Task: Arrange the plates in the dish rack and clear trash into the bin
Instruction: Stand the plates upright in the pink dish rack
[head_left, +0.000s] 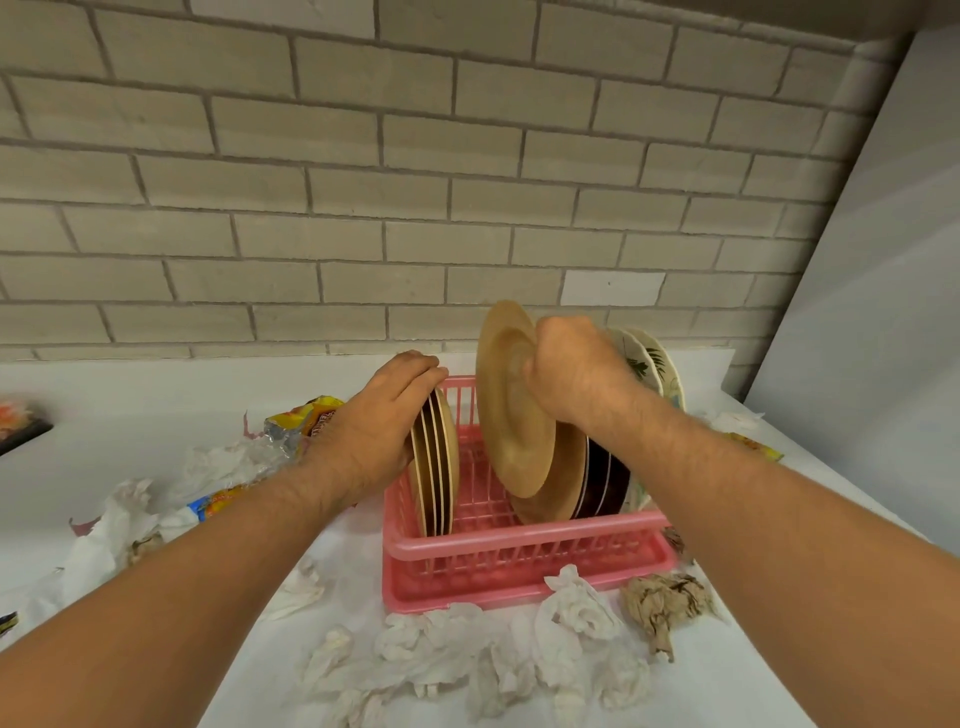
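A pink dish rack (519, 540) stands on the white counter. My left hand (374, 431) grips several tan and dark plates (436, 467) standing on edge at the rack's left end. My right hand (571, 369) is closed on the rim of a tan plate (511, 410), held upright and raised above the rack's middle. Behind it more plates lean at the right end: another tan one (561, 483), dark ones (605, 483) and white floral ones (649, 364). Crumpled white tissues (467, 665) lie in front of the rack.
A crumpled brown paper ball (665, 603) lies at the rack's front right corner. Snack wrappers (306, 415) and more tissues (119, 525) lie left of the rack. A brick wall rises behind the counter, and a plain wall panel (883, 260) closes the right side.
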